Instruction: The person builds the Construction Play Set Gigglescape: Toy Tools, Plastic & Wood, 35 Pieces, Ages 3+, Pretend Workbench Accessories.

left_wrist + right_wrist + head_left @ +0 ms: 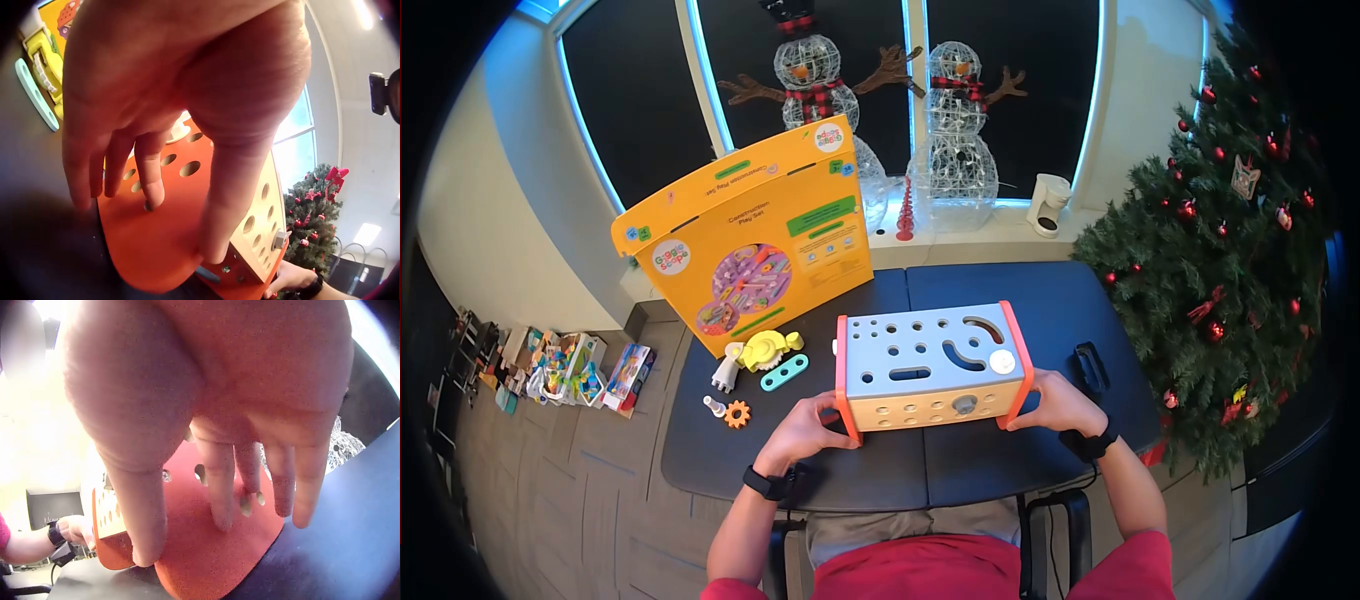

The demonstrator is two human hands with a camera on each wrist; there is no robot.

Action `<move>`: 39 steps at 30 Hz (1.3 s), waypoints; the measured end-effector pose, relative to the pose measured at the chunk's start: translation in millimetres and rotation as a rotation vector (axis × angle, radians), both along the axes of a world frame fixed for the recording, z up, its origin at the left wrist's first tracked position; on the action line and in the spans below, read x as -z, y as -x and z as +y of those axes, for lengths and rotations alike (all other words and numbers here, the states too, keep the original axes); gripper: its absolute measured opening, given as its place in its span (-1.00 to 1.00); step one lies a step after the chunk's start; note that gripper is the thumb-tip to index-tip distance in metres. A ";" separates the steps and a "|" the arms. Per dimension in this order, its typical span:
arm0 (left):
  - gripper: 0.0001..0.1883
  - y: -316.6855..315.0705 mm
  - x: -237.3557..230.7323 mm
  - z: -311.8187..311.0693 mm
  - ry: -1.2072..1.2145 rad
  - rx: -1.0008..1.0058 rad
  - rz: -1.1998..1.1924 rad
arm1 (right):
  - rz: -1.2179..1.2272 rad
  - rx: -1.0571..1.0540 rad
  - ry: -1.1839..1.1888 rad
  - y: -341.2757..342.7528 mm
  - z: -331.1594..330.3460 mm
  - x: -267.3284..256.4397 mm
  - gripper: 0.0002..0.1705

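Note:
A toy workbench [870, 355] with a blue holed top, pale wooden front and red end panels stands on the black table between both hands. My left hand [805, 430] grips its left panel, thumb at the front edge and fingers spread over the red outer face [156, 244]. On the other end my right hand [1060, 405] holds the right panel [219, 569] likewise, thumb at the front edge. A grey bolt head [965, 404] sticks out of the wooden front. A white round piece [1001, 361] sits at the top's right corner.
Left on the table lie a yellow toy piece [767, 350], a turquoise holed strip [785, 373], an orange gear [737, 414] and a white screw [715, 406]. Behind them stands a yellow play-set box [750, 230]. A black object [1090, 367] lies right, near a decorated tree [1210, 270].

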State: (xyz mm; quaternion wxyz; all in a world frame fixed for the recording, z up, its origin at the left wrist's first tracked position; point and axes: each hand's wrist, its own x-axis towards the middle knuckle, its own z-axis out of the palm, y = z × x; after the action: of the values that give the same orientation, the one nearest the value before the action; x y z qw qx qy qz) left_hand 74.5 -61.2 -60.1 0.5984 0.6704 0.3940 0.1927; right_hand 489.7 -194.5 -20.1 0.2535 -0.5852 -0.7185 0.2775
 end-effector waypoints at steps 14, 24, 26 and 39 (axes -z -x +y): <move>-0.29 24.4 -3.4 12.8 -0.399 0.000 0.222 | -0.008 -0.051 0.043 1.2 -6.3 -17.0 -0.30; -0.64 49.0 10.6 43.3 -0.808 -0.411 0.649 | -0.074 0.082 -0.142 -12.0 -27.9 -55.3 -0.47; -0.64 54.3 23.0 48.5 -0.802 -0.414 0.700 | -0.080 0.094 -0.192 -7.6 -31.8 -66.8 -0.54; -0.75 74.3 41.4 62.9 -0.711 -0.492 0.694 | -0.012 0.124 -0.498 11.1 -28.3 -84.3 -0.81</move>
State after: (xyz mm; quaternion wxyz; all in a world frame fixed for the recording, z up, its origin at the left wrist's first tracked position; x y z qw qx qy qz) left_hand 0.2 1.6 -101.5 0.1076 0.7437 0.6235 0.2157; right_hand 478.6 -222.8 64.2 0.4021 -0.5492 -0.7290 0.0723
